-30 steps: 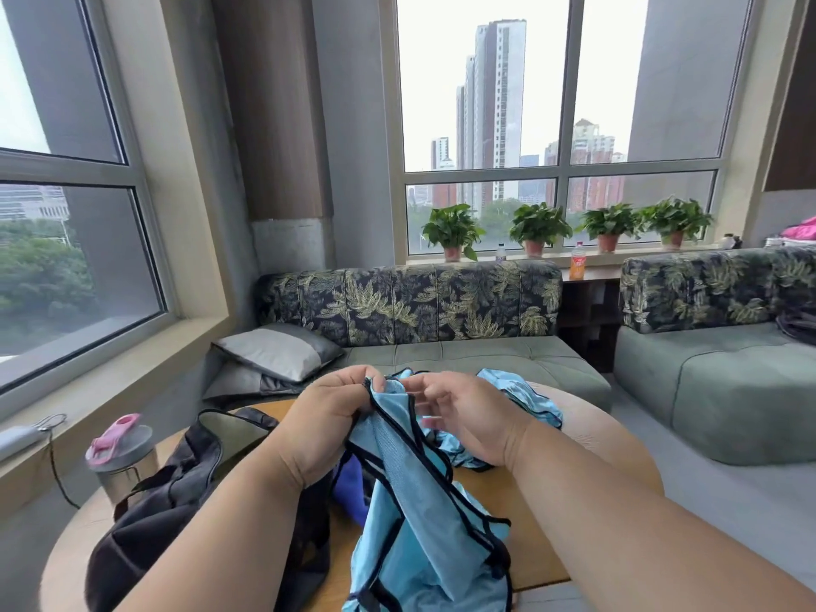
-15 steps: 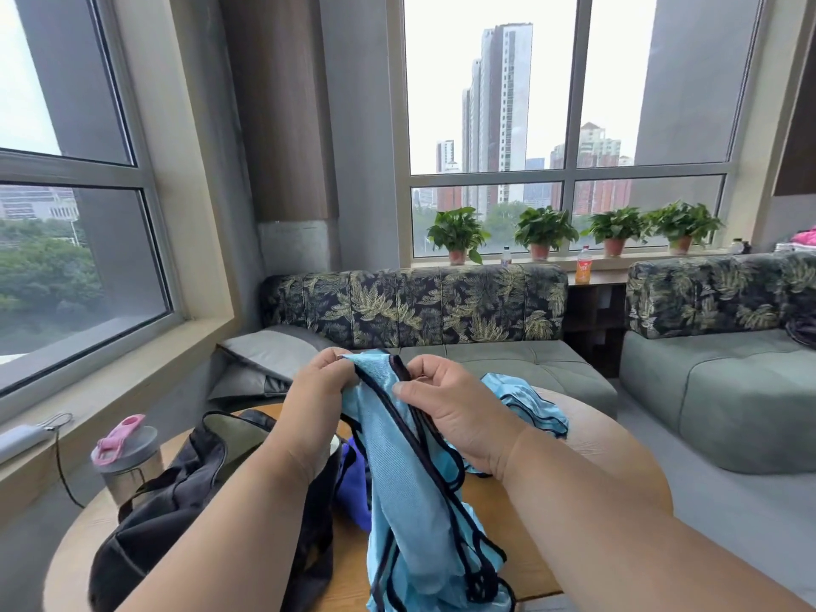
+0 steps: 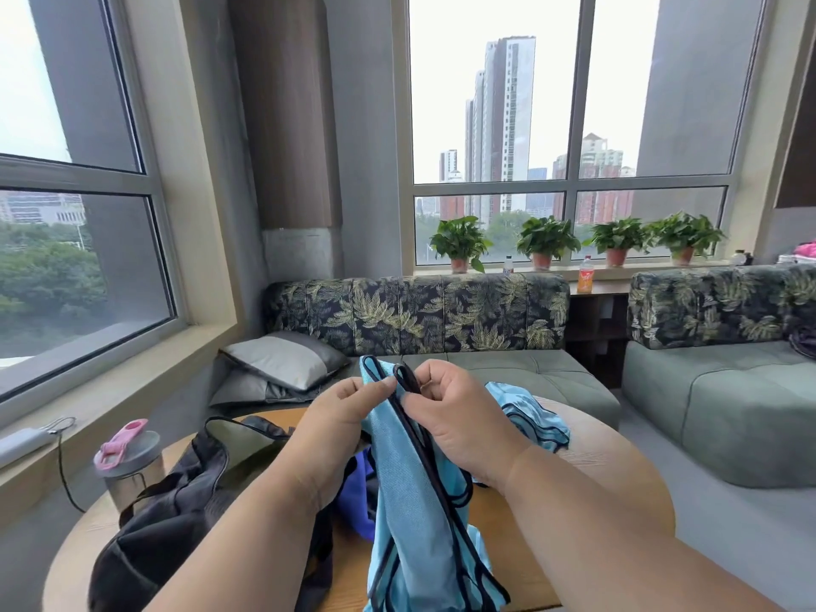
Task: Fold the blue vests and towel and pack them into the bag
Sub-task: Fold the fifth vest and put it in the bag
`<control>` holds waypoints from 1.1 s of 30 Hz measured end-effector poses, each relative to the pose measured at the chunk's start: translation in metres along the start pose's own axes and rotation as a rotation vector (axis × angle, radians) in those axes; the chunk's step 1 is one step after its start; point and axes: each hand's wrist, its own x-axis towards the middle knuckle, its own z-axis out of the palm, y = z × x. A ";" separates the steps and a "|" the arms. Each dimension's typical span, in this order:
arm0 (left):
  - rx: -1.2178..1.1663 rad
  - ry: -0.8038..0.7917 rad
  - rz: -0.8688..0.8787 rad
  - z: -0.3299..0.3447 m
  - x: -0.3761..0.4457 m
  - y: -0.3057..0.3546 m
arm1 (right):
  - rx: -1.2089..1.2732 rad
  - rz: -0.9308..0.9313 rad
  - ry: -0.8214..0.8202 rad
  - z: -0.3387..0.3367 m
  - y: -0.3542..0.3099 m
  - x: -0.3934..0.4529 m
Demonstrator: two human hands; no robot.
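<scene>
1. Light blue vest [image 3: 415, 501], black-trimmed: was held up above the round wooden table [image 3: 609, 470], its top edge at the fingers and its body hanging down between the two forearms to the near table edge.
2. Left hand [image 3: 340, 413]: fingers were curled, thumb and forefinger pinching the vest's upper edge just left of the black trim.
3. Right hand [image 3: 459, 417]: fingers were curled, pinching a loop of the black trim at the vest's top; the two hands sat close together, nearly touching, with the trim loop standing up between them.
4. Second light blue vest [image 3: 534, 421]: lay crumpled on the table behind the right hand, apart from the held one.
5. Darker blue cloth [image 3: 360, 501]: lay on the table under the left wrist, partly hidden by the held vest; whether this was the towel could not be told.
6. Black bag [image 3: 176, 510]: sat on the left part of the table, mouth open toward the hands, just beside the left forearm.
7. Steel bottle with pink lid [image 3: 128, 461]: stood at the table's left edge, beside the bag.
8. Leaf-patterned sofa [image 3: 419, 315]: stood beyond the table beneath the window.
</scene>
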 end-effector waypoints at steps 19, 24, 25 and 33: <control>-0.068 -0.039 0.184 0.003 -0.016 0.023 | 0.296 -0.041 0.071 -0.006 -0.010 -0.021; -0.112 0.007 0.170 0.006 -0.017 0.023 | 0.249 -0.027 0.068 -0.002 0.000 -0.026; -0.128 0.008 0.161 0.008 -0.017 0.022 | 0.249 -0.037 0.069 0.000 0.001 -0.027; -0.239 -0.031 0.152 0.008 -0.018 0.017 | 0.191 -0.056 0.094 0.002 0.002 -0.029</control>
